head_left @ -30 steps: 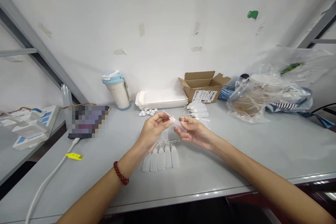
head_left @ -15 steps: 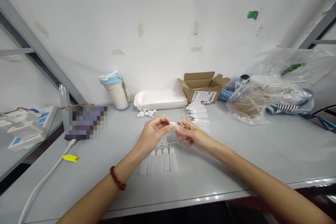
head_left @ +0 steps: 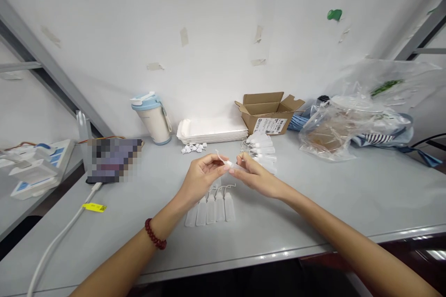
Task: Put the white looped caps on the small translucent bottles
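Observation:
My left hand (head_left: 205, 174) pinches the white cap of a small translucent squeeze bottle (head_left: 237, 166), with the cap's thin tail sticking up past the fingers. Around the bottle's body, my right hand (head_left: 256, 174) has its thumb and fingers spread apart, the thumb close to the cap. Whether the right thumb touches the bottle is hard to see. Below the hands, several similar bottles (head_left: 210, 211) lie side by side on the grey table (head_left: 167, 260), their thin tails bent over. Behind my right hand, more bottles (head_left: 262, 148) lie in a pile.
Small white caps (head_left: 193, 148) lie before a stack of white trays (head_left: 214, 131). A blue-lidded cup (head_left: 153, 120) and an open cardboard box (head_left: 270, 113) stand by the wall. Plastic bags (head_left: 327, 134) sit at right; a phone (head_left: 113, 160) and white cable (head_left: 57, 236) at left.
My right hand's fingers have loosened and spread from around the bottle. My left hand keeps its pinch on the cap. The view has shifted slightly.

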A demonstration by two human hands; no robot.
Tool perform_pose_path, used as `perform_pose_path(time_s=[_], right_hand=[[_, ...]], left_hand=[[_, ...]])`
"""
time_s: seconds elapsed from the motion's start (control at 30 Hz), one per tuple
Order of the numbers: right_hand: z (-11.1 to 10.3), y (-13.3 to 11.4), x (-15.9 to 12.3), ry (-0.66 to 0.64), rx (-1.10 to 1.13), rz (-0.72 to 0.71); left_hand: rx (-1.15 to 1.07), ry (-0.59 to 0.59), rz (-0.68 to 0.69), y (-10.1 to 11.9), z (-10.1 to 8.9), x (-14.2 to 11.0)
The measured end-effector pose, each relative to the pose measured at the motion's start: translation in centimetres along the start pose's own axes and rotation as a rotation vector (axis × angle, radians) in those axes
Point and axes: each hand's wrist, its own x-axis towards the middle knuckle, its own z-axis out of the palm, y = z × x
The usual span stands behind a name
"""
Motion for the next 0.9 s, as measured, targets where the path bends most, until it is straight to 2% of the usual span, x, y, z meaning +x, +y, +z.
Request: perform_pose_path(time_s=[0.37,0.5,0.6,0.73,0.9], right_hand=[[-0.57,0.18,-0.02,-0.109,-0.104,-0.036],[-0.31,0.30,0.00,-0.031,-0.253,-0.087],[-0.15,0.46,0.10,0.047,-0.282,-0.128],[-0.04,0.57,0.17,0.068,-0.156,-0.119],[-0.23,0.37,0.29,-0.119,0.308,0.065]], left_hand=[[0.022,-0.024,-0.011,-0.37,-0.36,0.29],[0.022,-0.005,-0.024,-0.26,-0.39,0.35],[0.025,0.039,-0.018,-0.13,-0.40,0.41],[0.018,0.025,-0.024,-0.27,-0.38,0.48],[-0.025,-0.010,0.010,-0.72,-0.37,0.56]])
